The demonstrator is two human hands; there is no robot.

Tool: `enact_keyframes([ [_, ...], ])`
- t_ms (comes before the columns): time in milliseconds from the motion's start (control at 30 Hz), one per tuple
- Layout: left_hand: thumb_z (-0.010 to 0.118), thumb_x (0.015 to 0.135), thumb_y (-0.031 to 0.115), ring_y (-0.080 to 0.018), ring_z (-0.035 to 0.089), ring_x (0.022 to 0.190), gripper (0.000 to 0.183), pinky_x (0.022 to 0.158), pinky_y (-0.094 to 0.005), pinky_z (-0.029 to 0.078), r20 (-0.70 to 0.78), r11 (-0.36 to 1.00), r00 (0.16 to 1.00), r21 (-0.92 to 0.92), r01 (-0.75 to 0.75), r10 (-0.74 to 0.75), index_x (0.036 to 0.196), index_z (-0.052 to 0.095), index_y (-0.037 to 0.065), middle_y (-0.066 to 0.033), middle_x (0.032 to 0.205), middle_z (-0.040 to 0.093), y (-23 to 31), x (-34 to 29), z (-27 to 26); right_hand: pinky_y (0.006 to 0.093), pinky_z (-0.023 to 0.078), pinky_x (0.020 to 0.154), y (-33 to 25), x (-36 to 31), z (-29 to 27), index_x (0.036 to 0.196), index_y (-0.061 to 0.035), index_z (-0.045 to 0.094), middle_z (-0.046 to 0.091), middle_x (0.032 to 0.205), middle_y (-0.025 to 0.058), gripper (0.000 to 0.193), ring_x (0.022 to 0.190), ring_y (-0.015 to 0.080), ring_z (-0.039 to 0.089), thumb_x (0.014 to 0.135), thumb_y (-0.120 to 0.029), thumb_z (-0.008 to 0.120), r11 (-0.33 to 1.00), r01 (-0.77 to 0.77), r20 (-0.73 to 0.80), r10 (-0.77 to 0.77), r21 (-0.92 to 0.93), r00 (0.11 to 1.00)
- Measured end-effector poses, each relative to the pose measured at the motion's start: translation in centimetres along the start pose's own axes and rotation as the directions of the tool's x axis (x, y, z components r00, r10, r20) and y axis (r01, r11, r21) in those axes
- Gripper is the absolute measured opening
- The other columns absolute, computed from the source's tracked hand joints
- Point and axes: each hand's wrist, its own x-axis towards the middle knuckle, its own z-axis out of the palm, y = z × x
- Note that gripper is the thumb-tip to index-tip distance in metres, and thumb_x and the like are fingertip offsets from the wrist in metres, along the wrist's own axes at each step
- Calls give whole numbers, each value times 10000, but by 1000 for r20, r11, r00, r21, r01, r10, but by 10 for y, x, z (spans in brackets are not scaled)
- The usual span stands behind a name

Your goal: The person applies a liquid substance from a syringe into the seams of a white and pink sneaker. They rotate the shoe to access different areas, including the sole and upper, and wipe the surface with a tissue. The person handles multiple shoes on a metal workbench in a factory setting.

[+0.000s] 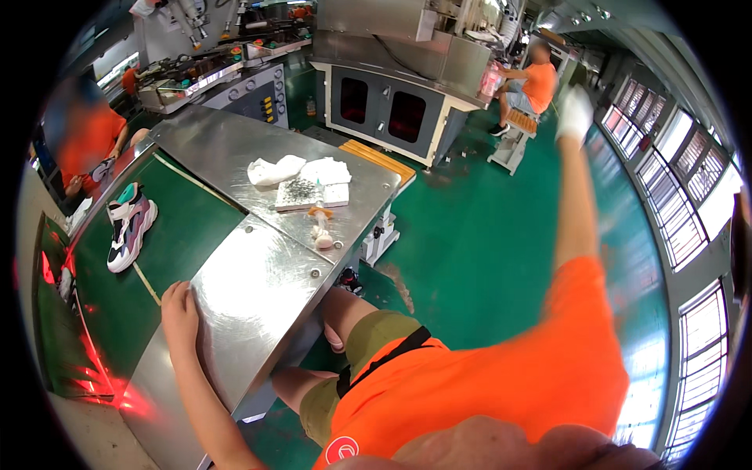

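Note:
My left hand (180, 319) is bare and lies with its fingers stretched out over the edge of the metal tabletop, at the rim of the green conveyor belt (184, 219). It holds nothing. Farther along the belt, apart from that hand, rests a white, grey and purple sneaker (133, 231) with a teal lining. My right hand (576, 117), in a white glove, is raised out to the far right above the floor, arm extended. Motion smears its fingers, and I cannot make out anything in it.
On the metal tabletop (251, 270) lie crumpled white cloths (276, 169), a black-specked white pad (301, 196) and a small orange-topped item (321, 215). One co-worker (82, 145) sits across the belt; another (536, 82) sits farther back. Red light glows at lower left. A grey machine cabinet (380, 102) stands behind.

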Motion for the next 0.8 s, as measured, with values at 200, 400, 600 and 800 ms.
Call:
enact_keyframes([
  [200,566,887,34,-381,570,1125,216,978,-422,453,-51,959,983,-219,-182,175,1079,656,-7,-202,1183,618,41,12,67,363,448,1048,269,-560,-47,1333,-94,586,515,1407,209,479,1305,330,506,928,-332,490,547,9,272,401,-837,875],
  [400,566,863,-4,-370,567,1127,246,965,-412,464,94,968,979,161,-193,179,1092,655,6,-193,1179,617,-12,15,-10,367,510,843,170,-270,-22,1088,-112,634,621,1049,119,320,991,283,612,803,-259,638,431,-690,47,865,-581,500],
  [600,555,858,-18,-358,567,1122,307,961,-417,464,-22,976,995,197,-92,98,1153,632,15,-171,1199,607,-50,19,35,616,264,1108,30,90,-74,1410,-194,431,472,1368,171,641,1286,285,474,798,-233,617,439,390,208,-406,-810,890],
  [800,559,783,-62,-361,573,1089,325,955,-434,463,-35,930,963,272,-246,265,1086,649,11,-177,1144,619,-42,18,27,539,196,1162,-92,135,-75,1453,-153,399,337,1508,210,783,1399,386,295,752,-373,671,736,247,128,-216,-630,968],
])
